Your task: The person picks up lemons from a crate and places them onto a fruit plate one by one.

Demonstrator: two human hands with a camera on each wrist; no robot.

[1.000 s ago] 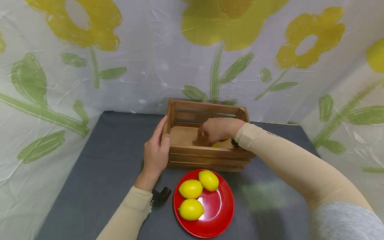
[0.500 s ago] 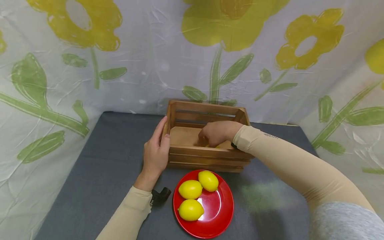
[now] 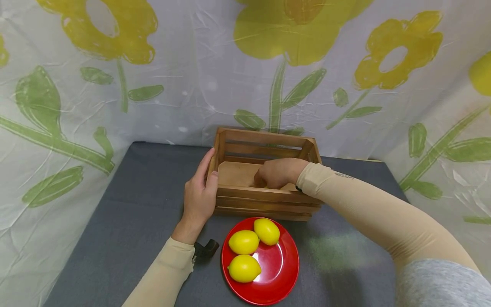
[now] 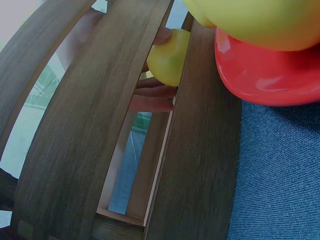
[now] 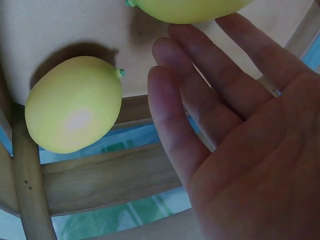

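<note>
Right wrist view shows you the held lemon inside the slatted wooden crate, cropped by the top edge, its green tip pointing left and its long axis running across that view. It sits at the fingertips of your right hand, which is grasping it; through a slat gap, the left wrist view has your digits on both sides of it. Apart from those fingers, a second lemon lies in the crate, long axis slanting, green tip toward your hand (it is hidden in the head view). Your left hand rests straight-fingered against the crate's left end. Just in front, a red plate bears three lemons: two lie roughly sideways, the third slants. Crate and plate stand on a dark tabletop.
</note>
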